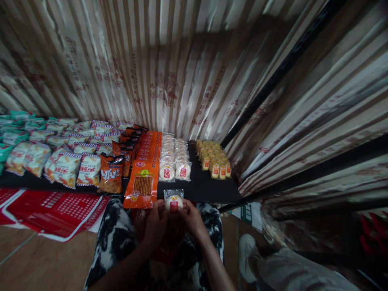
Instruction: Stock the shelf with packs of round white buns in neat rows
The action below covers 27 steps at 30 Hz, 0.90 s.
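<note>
Between my two hands, at the front edge of the black shelf (200, 190), is a round white pastry in a clear wrapper (173, 201) with a red label. My left hand (156, 222) pinches its left side and my right hand (193, 217) its right side. Behind it stand two rows of like wrapped pastries (175, 157). Just left of them lie orange snack packets (142, 180), the front one reaching over the shelf edge near my left hand. To the right, small yellow packaged cakes (214, 161) stand in rows.
Orange-brown chip bags (111, 173), white snack bags (63, 165) and green bags (13, 137) fill the shelf's left part. A red basket (57, 210) is below at left. Striped sheeting (169, 60) hangs behind; a dark pole (281, 72) slants at right. Another person's shoe (247, 256) is at lower right.
</note>
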Each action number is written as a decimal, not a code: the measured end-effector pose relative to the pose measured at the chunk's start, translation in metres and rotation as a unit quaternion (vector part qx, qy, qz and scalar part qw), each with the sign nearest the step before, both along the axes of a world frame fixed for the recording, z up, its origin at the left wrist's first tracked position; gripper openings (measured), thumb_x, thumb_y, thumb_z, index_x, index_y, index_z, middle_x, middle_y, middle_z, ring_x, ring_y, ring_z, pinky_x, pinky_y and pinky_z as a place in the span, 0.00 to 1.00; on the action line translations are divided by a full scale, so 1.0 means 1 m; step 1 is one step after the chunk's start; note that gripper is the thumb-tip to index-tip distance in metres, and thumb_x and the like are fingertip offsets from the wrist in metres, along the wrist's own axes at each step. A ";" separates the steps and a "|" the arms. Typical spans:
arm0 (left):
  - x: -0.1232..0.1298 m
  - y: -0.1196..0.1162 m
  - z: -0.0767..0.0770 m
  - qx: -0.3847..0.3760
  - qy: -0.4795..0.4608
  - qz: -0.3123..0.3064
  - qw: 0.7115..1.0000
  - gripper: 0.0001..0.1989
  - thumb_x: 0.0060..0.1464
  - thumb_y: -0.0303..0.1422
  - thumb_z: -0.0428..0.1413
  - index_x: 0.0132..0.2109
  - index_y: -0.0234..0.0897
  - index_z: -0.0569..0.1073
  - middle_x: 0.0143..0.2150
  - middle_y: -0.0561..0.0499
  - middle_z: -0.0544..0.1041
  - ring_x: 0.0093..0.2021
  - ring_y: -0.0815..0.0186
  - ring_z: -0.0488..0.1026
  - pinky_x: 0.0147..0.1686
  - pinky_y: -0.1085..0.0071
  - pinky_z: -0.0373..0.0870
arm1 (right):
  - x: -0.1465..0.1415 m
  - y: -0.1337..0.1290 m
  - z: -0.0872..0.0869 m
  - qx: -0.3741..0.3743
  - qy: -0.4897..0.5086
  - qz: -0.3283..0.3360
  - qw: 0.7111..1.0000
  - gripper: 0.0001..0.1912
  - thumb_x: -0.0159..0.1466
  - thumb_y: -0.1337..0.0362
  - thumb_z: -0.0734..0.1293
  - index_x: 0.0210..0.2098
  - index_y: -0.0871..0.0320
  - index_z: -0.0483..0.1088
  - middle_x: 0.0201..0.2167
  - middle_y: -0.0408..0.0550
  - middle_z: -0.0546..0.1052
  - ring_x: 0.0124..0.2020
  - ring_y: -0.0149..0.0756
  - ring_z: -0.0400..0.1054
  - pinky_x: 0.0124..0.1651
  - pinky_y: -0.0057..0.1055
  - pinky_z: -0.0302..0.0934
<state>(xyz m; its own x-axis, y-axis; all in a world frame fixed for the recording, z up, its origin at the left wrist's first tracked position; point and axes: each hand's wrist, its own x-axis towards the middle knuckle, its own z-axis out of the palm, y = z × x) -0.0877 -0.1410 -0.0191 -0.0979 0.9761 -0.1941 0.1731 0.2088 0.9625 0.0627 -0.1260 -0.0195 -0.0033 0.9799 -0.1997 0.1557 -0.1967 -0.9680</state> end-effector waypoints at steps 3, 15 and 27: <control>0.002 0.004 0.002 0.012 -0.008 0.000 1.000 0.18 0.52 0.24 0.45 0.51 0.36 0.63 0.49 0.45 0.74 0.49 0.65 0.71 0.51 0.66 0.66 | -0.004 0.004 0.001 0.019 -0.019 -0.025 0.999 0.18 0.54 0.58 0.64 0.43 0.58 0.69 0.35 0.49 0.79 0.35 0.40 0.73 0.39 0.35 0.67; 0.008 0.029 0.004 0.105 -0.002 0.007 0.994 0.20 0.51 0.26 0.45 0.52 0.33 0.63 0.52 0.42 0.69 0.49 0.63 0.70 0.50 0.65 0.68 | -0.003 0.033 -0.002 0.070 -0.153 -0.074 0.983 0.16 0.54 0.55 0.64 0.38 0.56 0.73 0.33 0.46 0.77 0.34 0.37 0.70 0.39 0.31 0.65; 0.010 0.056 -0.005 0.155 0.124 0.025 0.980 0.24 0.49 0.25 0.46 0.55 0.32 0.64 0.55 0.41 0.66 0.57 0.60 0.62 0.58 0.61 0.61 | -0.019 0.064 -0.012 0.090 -0.154 -0.101 0.979 0.15 0.54 0.55 0.62 0.36 0.58 0.70 0.30 0.45 0.74 0.31 0.35 0.68 0.38 0.30 0.62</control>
<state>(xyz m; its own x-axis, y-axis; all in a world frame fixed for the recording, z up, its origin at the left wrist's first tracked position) -0.0772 -0.0853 -0.0241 -0.1538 0.9771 0.1469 0.4075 -0.0727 0.9103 0.0439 -0.0624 -0.0310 0.2264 0.9739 0.0154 0.4208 -0.0836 -0.9033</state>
